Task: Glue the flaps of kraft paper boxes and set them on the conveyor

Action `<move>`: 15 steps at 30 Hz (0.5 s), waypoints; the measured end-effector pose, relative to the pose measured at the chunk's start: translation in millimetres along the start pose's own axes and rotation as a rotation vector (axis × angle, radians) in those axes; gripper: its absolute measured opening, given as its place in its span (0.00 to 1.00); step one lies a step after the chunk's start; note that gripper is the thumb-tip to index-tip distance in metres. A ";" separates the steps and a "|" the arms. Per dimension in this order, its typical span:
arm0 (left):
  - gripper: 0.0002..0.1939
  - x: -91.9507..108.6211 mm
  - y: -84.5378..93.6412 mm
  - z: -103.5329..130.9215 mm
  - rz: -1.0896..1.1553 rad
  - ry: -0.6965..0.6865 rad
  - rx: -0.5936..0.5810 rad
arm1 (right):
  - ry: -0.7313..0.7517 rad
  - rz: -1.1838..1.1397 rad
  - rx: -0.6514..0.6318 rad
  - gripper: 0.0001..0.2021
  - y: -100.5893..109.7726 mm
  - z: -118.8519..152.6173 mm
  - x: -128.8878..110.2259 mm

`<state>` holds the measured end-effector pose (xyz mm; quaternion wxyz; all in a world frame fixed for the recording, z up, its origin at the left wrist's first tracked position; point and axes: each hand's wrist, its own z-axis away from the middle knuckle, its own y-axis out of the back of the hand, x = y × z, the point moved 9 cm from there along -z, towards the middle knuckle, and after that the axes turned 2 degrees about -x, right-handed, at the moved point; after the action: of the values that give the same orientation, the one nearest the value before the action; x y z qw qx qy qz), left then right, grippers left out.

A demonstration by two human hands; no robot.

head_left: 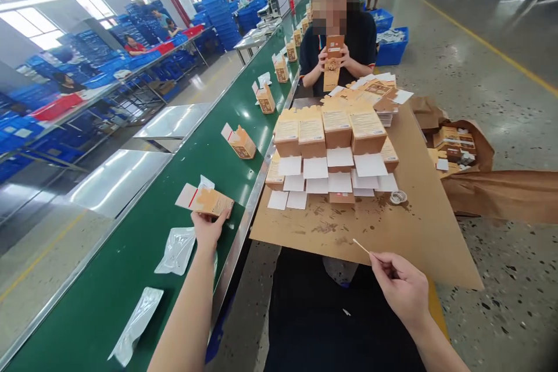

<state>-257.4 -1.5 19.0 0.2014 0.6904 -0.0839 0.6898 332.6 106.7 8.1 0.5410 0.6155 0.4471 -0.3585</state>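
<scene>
My left hand [208, 229] has its thumb and fingers around a small tan carton [213, 202] at the green conveyor belt [108, 279]. The carton lies tilted, its white flap out to the left. A clear plastic pouch [176, 250] rests close by on the belt, and a longer pouch [137, 325] lies nearer to me. In my right hand [399, 282] a cotton swab [361, 246] is pinched between thumb and fingertips, over the front edge of the cardboard-covered table [305, 226]. Stacked tan cartons [311, 128] with white flaps stand on that table.
A small round clear dish [398, 197] sits right of the stack, among wet spots. More cartons [242, 142] stand along the belt. Across the table a person [337, 52] holds a carton [333, 64]. A brown paper sack [479, 151] with cartons is on the floor at right.
</scene>
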 end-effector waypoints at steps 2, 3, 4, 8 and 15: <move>0.52 -2.8 -0.7 6.2 -0.021 -0.032 0.011 | 0.006 0.006 -0.012 0.15 1.1 -4.2 -2.2; 0.52 -3.2 3.2 15.4 -0.023 -0.078 0.047 | 0.007 0.015 -0.009 0.14 4.3 -5.4 -3.6; 0.50 -2.4 9.7 28.1 -0.019 -0.146 0.102 | 0.007 0.026 0.011 0.14 10.1 -6.0 -4.9; 0.34 7.8 17.7 84.6 0.034 -0.407 0.186 | -0.010 0.069 0.134 0.12 40.9 -6.3 -7.7; 0.23 43.0 -133.3 46.4 -0.031 -0.113 -0.252 | -0.009 0.083 0.171 0.12 48.4 -19.2 -19.8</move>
<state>-160.8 107.8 41.2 0.2921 0.6986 -0.1702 0.6306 370.4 121.7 46.2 0.5030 0.6756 0.3866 -0.3756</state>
